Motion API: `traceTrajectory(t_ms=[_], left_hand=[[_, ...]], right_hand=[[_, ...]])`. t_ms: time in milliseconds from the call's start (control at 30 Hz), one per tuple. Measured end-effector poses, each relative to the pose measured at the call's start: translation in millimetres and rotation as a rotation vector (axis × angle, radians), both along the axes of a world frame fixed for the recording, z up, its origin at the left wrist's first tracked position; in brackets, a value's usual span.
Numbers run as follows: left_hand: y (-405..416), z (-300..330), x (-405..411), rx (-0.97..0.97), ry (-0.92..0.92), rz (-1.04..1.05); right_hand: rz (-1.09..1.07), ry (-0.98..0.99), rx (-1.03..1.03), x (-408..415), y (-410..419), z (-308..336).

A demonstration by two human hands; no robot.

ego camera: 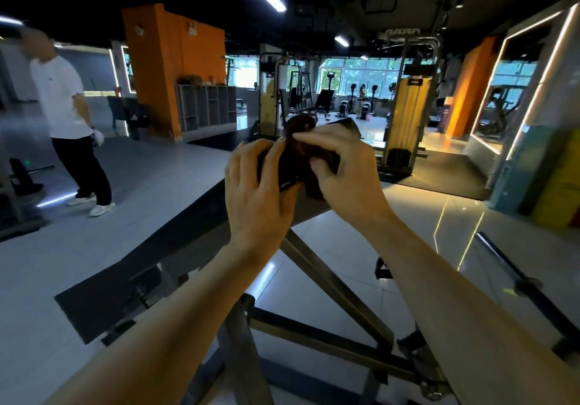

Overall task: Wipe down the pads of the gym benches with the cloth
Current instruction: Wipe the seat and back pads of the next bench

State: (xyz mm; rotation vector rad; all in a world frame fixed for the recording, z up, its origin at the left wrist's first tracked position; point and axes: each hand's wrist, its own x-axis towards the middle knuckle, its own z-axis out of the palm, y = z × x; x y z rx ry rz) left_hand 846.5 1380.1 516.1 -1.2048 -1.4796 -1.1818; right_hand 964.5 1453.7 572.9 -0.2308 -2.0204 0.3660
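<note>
A: What's the bench made of?

B: One bench (175,244), a long flat pad in smooth black vinyl, tilted up away from the camera. Under it is a frame (332,282) of square grey metal tubes, crossing in a triangle shape. The floor under the bench is glossy pale tile.

A: And the cloth?

B: One cloth (303,140), dark brown, soft and bunched, with a rounded lump on top. It sits at the far, raised end of the bench, between the two hands.

A: How are the hands?

B: The left hand (255,191) lies on the left side of that end, fingers curled over the pad's edge and touching the cloth. The right hand (342,172) is on the right side, pinching the cloth between thumb and fingertips, with a fold hanging below the palm. Both forearms are bare.

A: Anything else around the bench?

B: Left of it stands one person (67,112) in a white shirt, black trousers and white shoes. Beyond the bench's far end is a tall cable machine (405,100) with yellow panels, and left of that an orange column (166,65) with a grey cubby shelf (204,106) at its foot. Right of the bench, one dark bar (514,276) lies on the tiles.
</note>
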Motion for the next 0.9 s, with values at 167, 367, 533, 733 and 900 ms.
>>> traceTrajectory(t_ms=[167, 367, 533, 733, 900], left_hand=[[0.0, 0.5, -1.2, 0.030, 0.009, -0.034], [6.4, -2.8, -4.9, 0.085, 0.028, -0.074], [7.0, -2.7, -5.2, 0.074, 0.027, -0.082], [7.8, -3.6, -1.3, 0.091, 0.023, -0.081], [8.2, -4.3, 2.3, 0.081, 0.042, -0.035]], right_hand=[[-0.168, 0.010, -0.094, -4.9, 27.8, 2.3], [-0.077, -0.002, -0.002, 2.9, -6.2, -12.4], [-0.240, -0.007, -0.177, -5.1, 25.4, -3.1], [-0.098, 0.010, -0.048, 2.7, 7.7, -10.6], [-0.201, 0.027, -0.173, -4.4, 39.5, -8.9]])
